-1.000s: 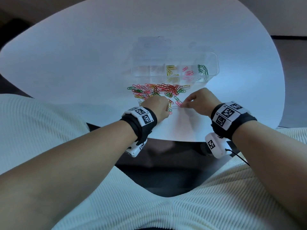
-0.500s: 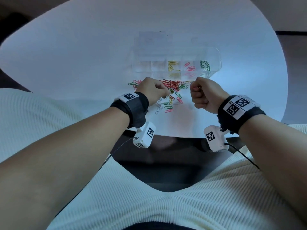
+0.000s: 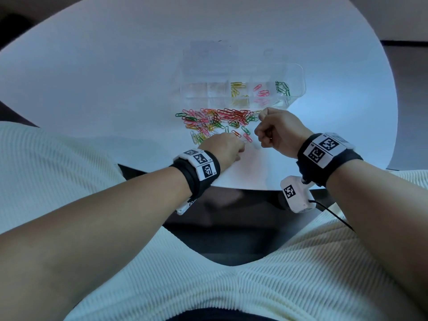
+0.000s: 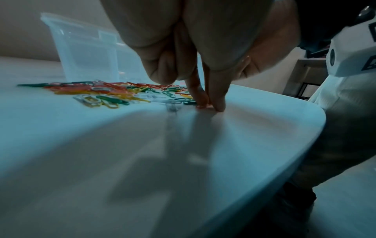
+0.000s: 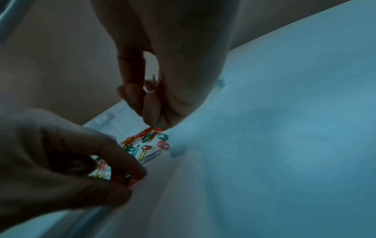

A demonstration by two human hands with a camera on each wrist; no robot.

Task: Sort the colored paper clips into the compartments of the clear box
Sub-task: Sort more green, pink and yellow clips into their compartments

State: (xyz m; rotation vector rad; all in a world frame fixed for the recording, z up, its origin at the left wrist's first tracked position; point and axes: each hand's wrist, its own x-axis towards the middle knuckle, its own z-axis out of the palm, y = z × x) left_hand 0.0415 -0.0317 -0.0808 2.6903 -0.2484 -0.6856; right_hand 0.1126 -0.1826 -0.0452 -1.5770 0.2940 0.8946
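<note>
One clear box stands on the surface beyond both hands. The left hand pinches one red clip against the surface, the pile of clips just beyond its grip. The right hand is curled; whether its grip holds a clip, I cannot tell.

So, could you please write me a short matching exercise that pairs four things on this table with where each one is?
Things:
1. yellow paper clips in the clear plastic box
2. green paper clips in the box
3. mixed-colour heap of loose paper clips
4. left hand

Places:
A. rightmost filled compartment
B. fingertips down on the white table
C. table in front of the box
D. compartment left of the pink clips

Pairs: 1-D, 2-A, 3-C, 4-B
</note>
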